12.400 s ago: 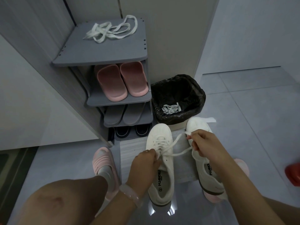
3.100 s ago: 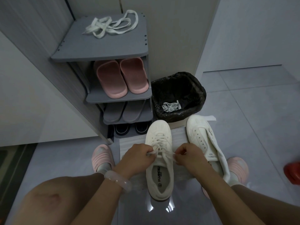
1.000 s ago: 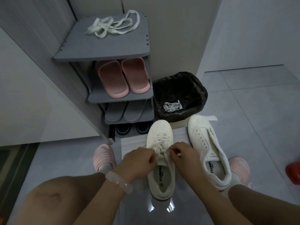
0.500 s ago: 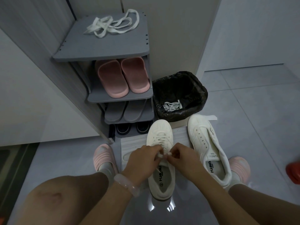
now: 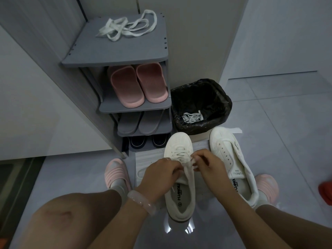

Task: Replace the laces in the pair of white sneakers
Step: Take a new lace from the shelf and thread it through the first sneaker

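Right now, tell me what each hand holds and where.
Both hands, left and right, pinch the flat white lace by its loose ends above the laced left white sneaker.

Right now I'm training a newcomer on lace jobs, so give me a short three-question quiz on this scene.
1. True or false: the right sneaker is fully laced.
2. Where does the spare lace lie? A) shoe rack top B) bin C) floor
3. What do the left hand and right hand pinch?

Key: 1 false; 2 A; 3 the lace ends over the left sneaker.
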